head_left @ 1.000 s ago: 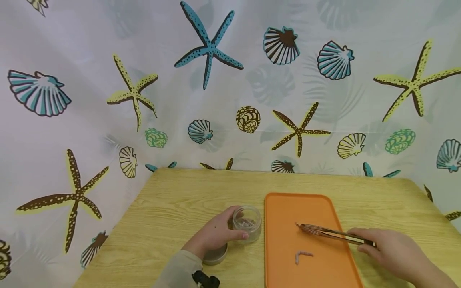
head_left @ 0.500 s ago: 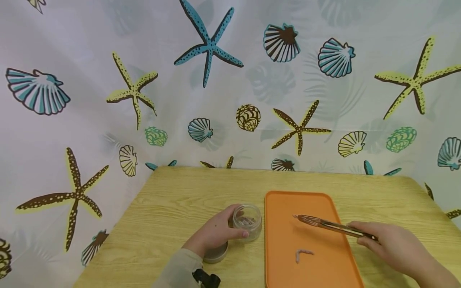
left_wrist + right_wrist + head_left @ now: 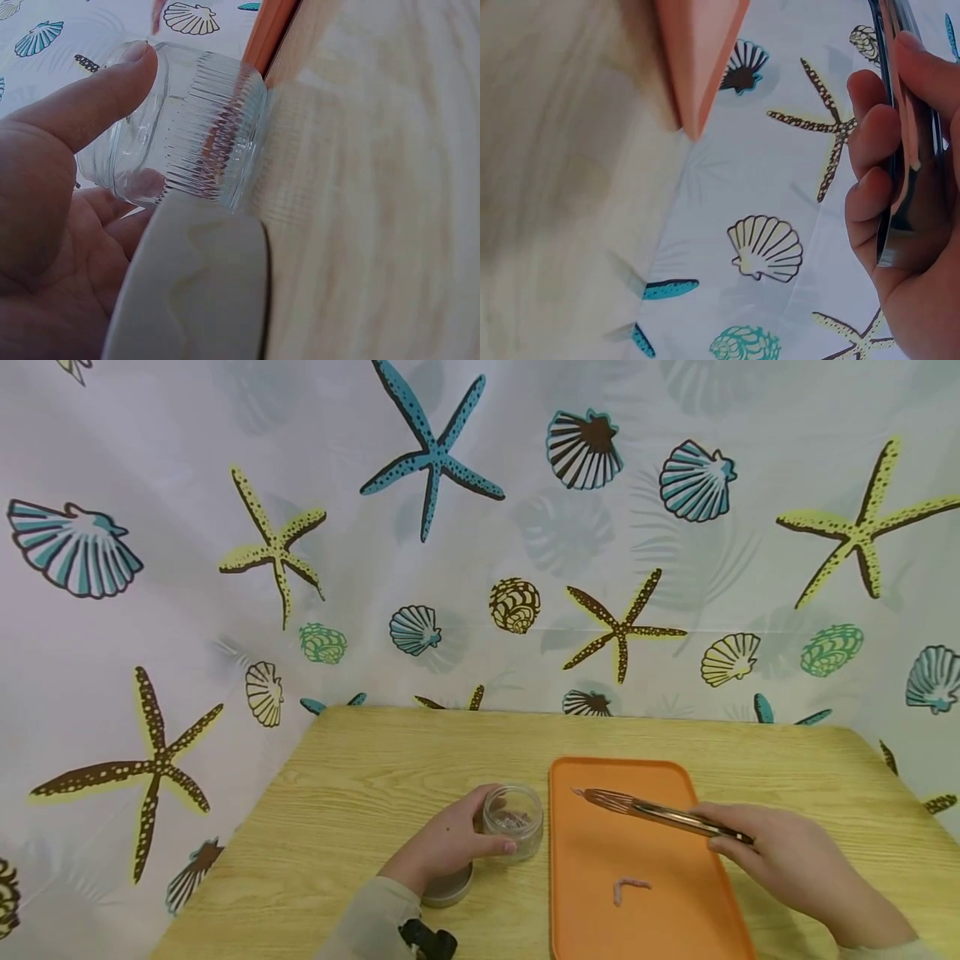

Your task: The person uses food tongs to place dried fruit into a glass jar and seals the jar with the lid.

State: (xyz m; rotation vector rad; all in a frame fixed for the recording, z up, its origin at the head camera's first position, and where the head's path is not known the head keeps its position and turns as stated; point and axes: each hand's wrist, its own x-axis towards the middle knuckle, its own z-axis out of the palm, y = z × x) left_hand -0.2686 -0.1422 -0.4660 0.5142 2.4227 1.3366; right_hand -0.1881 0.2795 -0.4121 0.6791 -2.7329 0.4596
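Note:
My left hand [image 3: 450,843] holds an open clear glass jar [image 3: 519,839] standing on the table, thumb on one side and fingers on the other. Small pinkish bits show through its ribbed wall in the left wrist view. My right hand [image 3: 787,856] grips metal tongs [image 3: 663,814], seen shiny in the right wrist view. At the tongs' tips is a thin pinkish, worm-like piece [image 3: 577,791], above the upper left of an orange tray [image 3: 592,860]. Another pinkish worm-like piece [image 3: 632,885], bent at a corner, lies on the tray.
A round metal lid [image 3: 448,889] lies on the wooden table [image 3: 360,827], partly behind my left wrist. The tray's left edge stands close to the jar. A curtain printed with shells and starfish [image 3: 450,560] hangs behind the table.
The right hand has lifted the tongs and moved them left, carrying the small piece towards the jar's side of the tray. The left hand stays on the jar.

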